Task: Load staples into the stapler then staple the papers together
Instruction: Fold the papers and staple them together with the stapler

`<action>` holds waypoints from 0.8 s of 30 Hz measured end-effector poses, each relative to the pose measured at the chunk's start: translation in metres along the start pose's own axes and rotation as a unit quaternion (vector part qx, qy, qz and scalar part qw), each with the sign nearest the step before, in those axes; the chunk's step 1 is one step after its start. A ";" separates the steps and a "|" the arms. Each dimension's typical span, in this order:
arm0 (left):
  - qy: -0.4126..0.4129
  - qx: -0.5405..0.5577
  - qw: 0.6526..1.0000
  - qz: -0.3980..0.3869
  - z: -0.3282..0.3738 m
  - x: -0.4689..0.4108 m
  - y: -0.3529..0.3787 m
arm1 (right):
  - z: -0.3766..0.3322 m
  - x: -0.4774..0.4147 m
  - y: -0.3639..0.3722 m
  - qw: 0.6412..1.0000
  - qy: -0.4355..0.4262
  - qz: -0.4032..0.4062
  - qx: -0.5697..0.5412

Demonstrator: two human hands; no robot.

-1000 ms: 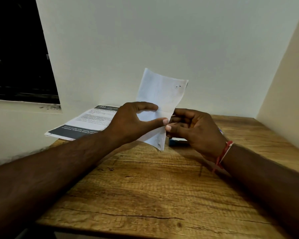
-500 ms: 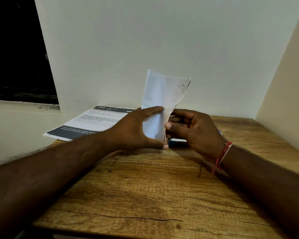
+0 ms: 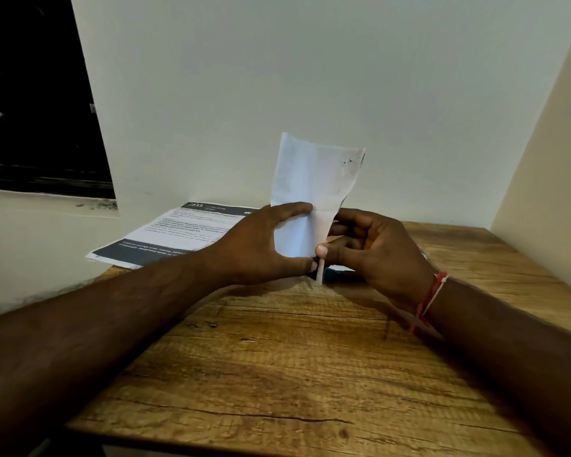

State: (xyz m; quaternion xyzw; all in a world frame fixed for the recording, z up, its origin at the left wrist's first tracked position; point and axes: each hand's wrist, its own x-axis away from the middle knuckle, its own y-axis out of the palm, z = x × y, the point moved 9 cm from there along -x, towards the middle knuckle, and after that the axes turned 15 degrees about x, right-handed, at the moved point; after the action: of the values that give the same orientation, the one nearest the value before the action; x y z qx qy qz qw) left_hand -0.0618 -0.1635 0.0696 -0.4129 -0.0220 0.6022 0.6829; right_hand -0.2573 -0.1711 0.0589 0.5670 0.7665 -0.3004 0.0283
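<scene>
From my remote seat I look down through the head camera. A plain pale wall (image 3: pixel 310 77) rises behind a brown, grained wooden table (image 3: pixel 277 374), and a dark window (image 3: pixel 30 94) sits beyond the table's far left. Two bare forearms reach in from the table's near edge and meet over its far middle.

On the table's far left corner lies a printed sheet (image 3: pixel 178 232), white with dark banners, partly overhanging the edge.

Over the table's far middle stands a folded white paper (image 3: pixel 314 179), creased and held upright, with small dark marks near its top right corner. Its lowest tip hangs close above the table.

The left hand (image 3: pixel 261 245) grips this paper, fingers laid across its front and thumb under its lower edge. The right hand (image 3: pixel 376 249), with a red and white thread wristband (image 3: pixel 431 298), pinches the paper's right edge with its thumb; its other fingers curl behind.

A dark blue object (image 3: pixel 338 275) rests on the table under the right hand. It may be the stapler; I cannot tell.

I judge the papers are being squared up, with stapling not yet begun. Next, one hand must keep hold alone while the other frees itself for the stapler.
</scene>
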 end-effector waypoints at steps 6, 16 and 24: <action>-0.002 0.007 1.000 0.010 0.001 -0.001 -0.003 | -0.009 0.002 0.002 1.000 -0.022 -0.021 0.001; -0.005 0.010 1.000 0.003 0.000 0.000 -0.002 | -0.010 0.002 0.004 0.998 -0.019 -0.032 0.042; 0.025 0.022 0.999 0.003 0.009 0.004 0.000 | -0.015 0.008 0.010 0.990 -0.026 -0.025 0.135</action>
State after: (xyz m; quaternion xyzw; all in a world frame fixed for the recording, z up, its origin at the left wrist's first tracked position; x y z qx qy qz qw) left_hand -0.0653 -0.1553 0.0743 -0.4128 0.0093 0.5938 0.6906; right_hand -0.2469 -0.1550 0.0637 0.5385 0.7315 -0.4168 -0.0359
